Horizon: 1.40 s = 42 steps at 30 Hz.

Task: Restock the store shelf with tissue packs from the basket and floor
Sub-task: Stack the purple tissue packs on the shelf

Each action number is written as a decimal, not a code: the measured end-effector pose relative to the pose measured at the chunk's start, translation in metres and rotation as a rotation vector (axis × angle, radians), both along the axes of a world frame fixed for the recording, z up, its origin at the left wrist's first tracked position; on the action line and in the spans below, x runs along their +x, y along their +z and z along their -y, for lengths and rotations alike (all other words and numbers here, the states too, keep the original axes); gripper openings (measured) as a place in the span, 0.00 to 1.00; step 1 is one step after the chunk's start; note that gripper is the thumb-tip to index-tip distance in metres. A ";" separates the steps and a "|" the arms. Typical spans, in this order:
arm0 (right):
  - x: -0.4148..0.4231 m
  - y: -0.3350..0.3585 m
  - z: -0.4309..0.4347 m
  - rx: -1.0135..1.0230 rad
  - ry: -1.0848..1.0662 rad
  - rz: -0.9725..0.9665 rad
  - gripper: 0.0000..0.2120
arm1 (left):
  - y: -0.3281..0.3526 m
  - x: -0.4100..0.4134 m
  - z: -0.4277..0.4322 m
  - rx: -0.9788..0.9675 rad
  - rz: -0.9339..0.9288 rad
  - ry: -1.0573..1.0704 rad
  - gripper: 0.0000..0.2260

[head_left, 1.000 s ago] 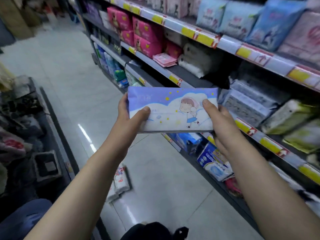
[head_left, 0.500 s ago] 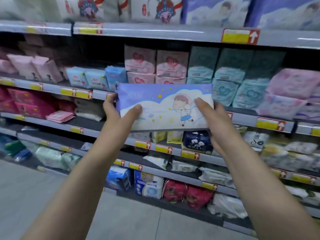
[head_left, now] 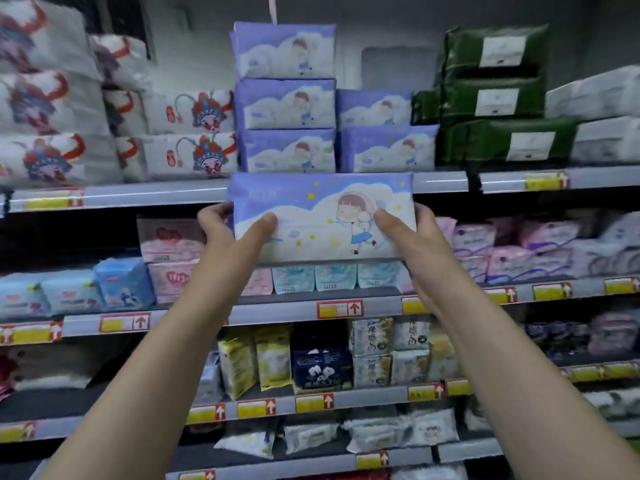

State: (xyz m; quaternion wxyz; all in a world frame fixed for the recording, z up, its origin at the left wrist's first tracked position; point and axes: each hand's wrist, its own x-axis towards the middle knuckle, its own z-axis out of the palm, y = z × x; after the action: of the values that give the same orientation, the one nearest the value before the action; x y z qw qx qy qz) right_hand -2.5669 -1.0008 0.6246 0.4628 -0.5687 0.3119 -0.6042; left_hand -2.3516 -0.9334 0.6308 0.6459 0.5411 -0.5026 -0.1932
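**Pack raised to the matching row**

A second ago the person faces down the aisle with the tissue pack (head_left: pixel 322 216) held over the floor. Now the view has swung round and tilted up, and the pack sits in front of the lip of the top shelf (head_left: pixel 138 194), just below the packs that carry the same purple cloud print.

The grip has not changed. The left hand (head_left: pixel 228 230) holds the pack's left end, thumb flat on the front face and fingers curled behind. The right hand (head_left: pixel 412 237) holds the right end the same way. The pack is level, with its picture facing the person.

Above it, the left purple stack (head_left: pixel 285 109) stands three high and the right purple stack (head_left: pixel 386 133) two high, between the opera-mask packs (head_left: pixel 190 133) and the green packs (head_left: pixel 491 98). The gap over the lower stack looks like the likely slot, so the pack probably needs lifting and pushing in.
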 end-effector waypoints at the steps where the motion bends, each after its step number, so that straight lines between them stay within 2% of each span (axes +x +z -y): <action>1: 0.000 0.004 0.004 -0.010 -0.009 0.013 0.30 | 0.006 0.001 0.006 -0.008 0.015 -0.021 0.21; 3: 0.002 0.012 0.011 -0.033 -0.025 0.031 0.27 | 0.018 0.003 0.016 -0.032 0.057 -0.048 0.21; 10: 0.015 0.042 0.047 -0.134 -0.143 0.039 0.31 | 0.052 0.014 0.059 -0.101 0.161 -0.139 0.23; 15: 0.013 0.054 0.076 -0.177 -0.277 0.028 0.21 | 0.069 0.014 0.101 -0.142 0.322 -0.162 0.29; 22: -0.015 0.078 0.135 -0.251 -0.333 -0.031 0.25 | 0.084 -0.007 0.168 -0.177 0.433 -0.204 0.40; 26: -0.037 0.095 0.177 -0.268 -0.370 -0.033 0.27 | 0.091 -0.029 0.209 -0.217 0.445 -0.202 0.39; 31: -0.057 0.113 0.226 -0.311 -0.425 -0.011 0.24 | 0.107 -0.051 0.258 -0.279 0.447 -0.158 0.36; 35: -0.062 0.126 0.258 -0.368 -0.530 -0.054 0.33 | 0.120 -0.065 0.292 -0.349 0.462 -0.086 0.34; 40: -0.071 0.147 0.294 -0.402 -0.544 -0.047 0.17 | 0.137 -0.080 0.330 -0.419 0.454 -0.057 0.34; 42: -0.073 0.154 0.310 -0.398 -0.584 -0.082 0.17 | 0.142 -0.086 0.349 -0.399 0.492 -0.029 0.31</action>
State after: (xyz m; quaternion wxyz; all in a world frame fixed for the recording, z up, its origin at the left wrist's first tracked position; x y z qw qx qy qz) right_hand -2.6397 -1.3106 0.7787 0.1376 -0.5582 0.3558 -0.7368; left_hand -2.4372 -1.2823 0.7725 0.5956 0.4271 -0.6793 0.0369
